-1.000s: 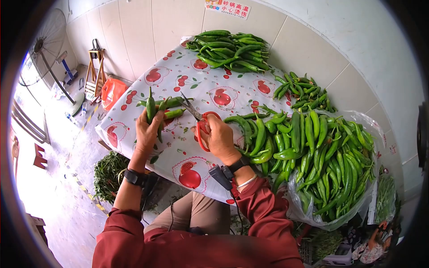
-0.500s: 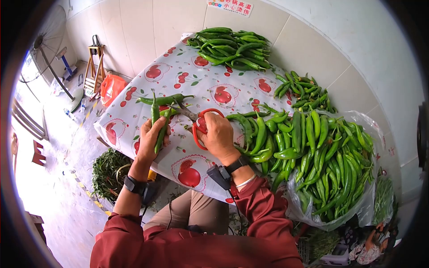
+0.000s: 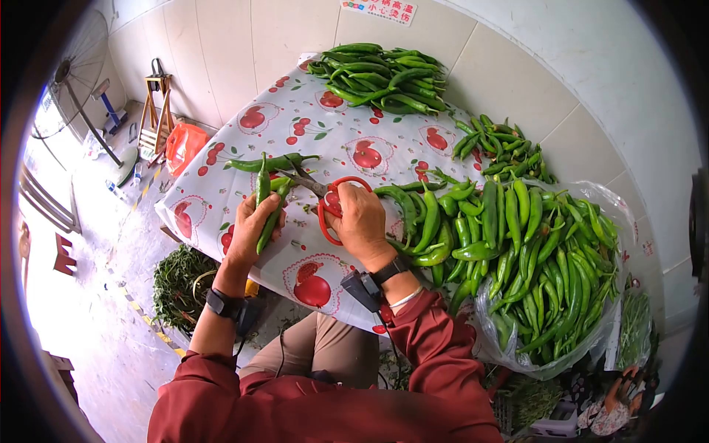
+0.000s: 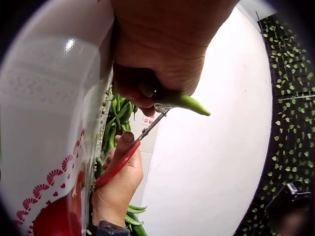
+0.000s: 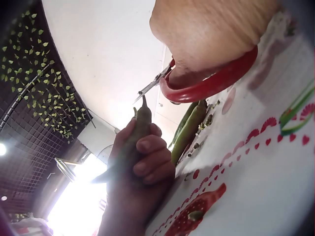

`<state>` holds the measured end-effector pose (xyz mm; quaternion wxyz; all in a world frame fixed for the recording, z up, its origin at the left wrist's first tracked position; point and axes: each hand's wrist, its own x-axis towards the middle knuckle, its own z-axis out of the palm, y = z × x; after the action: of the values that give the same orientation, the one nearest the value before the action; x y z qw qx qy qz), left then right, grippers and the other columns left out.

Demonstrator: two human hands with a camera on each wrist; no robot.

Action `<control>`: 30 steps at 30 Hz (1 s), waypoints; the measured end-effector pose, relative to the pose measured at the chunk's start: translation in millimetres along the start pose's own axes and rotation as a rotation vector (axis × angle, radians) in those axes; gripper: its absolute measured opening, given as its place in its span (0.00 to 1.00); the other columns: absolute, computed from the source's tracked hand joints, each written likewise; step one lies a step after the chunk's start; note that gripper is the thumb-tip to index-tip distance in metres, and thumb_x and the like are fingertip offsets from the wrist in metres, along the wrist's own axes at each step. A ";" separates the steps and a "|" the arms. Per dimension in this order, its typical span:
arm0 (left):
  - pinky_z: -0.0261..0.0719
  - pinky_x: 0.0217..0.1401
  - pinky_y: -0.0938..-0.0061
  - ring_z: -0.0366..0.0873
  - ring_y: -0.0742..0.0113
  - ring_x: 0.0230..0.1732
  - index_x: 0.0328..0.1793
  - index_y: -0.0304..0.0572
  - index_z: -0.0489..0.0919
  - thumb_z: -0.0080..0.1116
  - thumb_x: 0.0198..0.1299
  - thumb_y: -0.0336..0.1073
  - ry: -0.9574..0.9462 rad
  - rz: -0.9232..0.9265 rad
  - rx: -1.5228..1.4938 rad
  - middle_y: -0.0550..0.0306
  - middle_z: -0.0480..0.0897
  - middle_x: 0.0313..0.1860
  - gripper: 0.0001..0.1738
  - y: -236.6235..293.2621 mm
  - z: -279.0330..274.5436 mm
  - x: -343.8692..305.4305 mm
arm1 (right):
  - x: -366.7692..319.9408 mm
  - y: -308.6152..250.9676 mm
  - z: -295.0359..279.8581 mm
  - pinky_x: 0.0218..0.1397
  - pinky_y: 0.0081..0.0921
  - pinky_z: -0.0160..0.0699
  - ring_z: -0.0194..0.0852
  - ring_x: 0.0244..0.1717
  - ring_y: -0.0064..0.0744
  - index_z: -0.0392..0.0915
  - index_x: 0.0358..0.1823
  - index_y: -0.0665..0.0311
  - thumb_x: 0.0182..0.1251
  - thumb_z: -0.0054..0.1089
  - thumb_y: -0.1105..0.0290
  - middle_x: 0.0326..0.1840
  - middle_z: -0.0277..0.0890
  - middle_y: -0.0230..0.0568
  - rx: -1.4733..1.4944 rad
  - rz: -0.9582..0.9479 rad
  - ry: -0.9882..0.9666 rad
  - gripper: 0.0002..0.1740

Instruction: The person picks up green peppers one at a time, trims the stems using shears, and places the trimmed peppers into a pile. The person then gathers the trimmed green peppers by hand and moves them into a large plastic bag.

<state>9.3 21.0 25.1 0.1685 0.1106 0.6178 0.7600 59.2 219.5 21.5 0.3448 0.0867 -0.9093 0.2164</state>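
My left hand (image 3: 251, 225) grips two green chili peppers above the table; one pepper (image 3: 263, 181) stands nearly upright, the other (image 3: 272, 223) slants across the fingers. Curled through the red handles of a pair of scissors (image 3: 322, 220), my right hand (image 3: 363, 225) holds them pointing left. Their metal blades lie close to the upper end of the slanting pepper. In the left wrist view the scissors (image 4: 118, 167) reach up to the left hand, where a pepper tip (image 4: 194, 104) sticks out. More green peppers (image 3: 247, 164) lie on the tablecloth just behind the left hand.
A big heap of peppers (image 3: 539, 273) in a clear plastic bag spreads at the right. A neat pile (image 3: 380, 77) is at the back, a smaller one (image 3: 506, 148) by the wall. Small cut bits lie on the fruit-print tablecloth (image 3: 244, 140). Greens (image 3: 181, 288) sit below left.
My left hand has shifted slightly right and turned the peppers, so the slanting one's end points toward the scissors. The scissors' blades have swung left to that end.
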 end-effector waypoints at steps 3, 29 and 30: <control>0.62 0.15 0.86 0.67 0.79 0.13 0.38 0.40 0.73 0.52 0.65 0.47 -0.015 -0.006 0.011 0.62 0.73 0.19 0.17 1.8 0.7 -0.8 | 0.3 -0.6 -0.7 0.35 0.39 0.69 0.73 0.31 0.43 0.71 0.37 0.63 0.49 0.70 0.61 0.26 0.73 0.39 0.003 -0.005 0.014 0.20; 0.71 0.52 0.61 0.74 0.47 0.47 0.47 0.35 0.77 0.60 0.48 0.32 0.298 0.749 1.083 0.47 0.79 0.40 0.19 -2.2 -0.5 26.8 | -6.2 9.4 6.4 0.23 0.30 0.73 0.80 0.22 0.39 0.73 0.33 0.63 0.64 0.61 0.59 0.21 0.80 0.38 0.190 0.281 0.010 0.14; 0.71 0.52 0.60 0.74 0.47 0.47 0.47 0.35 0.76 0.60 0.48 0.32 0.249 0.560 1.048 0.47 0.79 0.40 0.18 3.0 3.2 24.8 | -6.3 9.2 6.3 0.23 0.30 0.72 0.80 0.22 0.39 0.73 0.32 0.63 0.64 0.61 0.59 0.21 0.80 0.38 0.206 0.262 0.033 0.14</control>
<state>-12.6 33.2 27.7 -0.1881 0.2476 0.8723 0.3773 57.4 225.0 10.0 0.3177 -0.0012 -0.8801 0.3529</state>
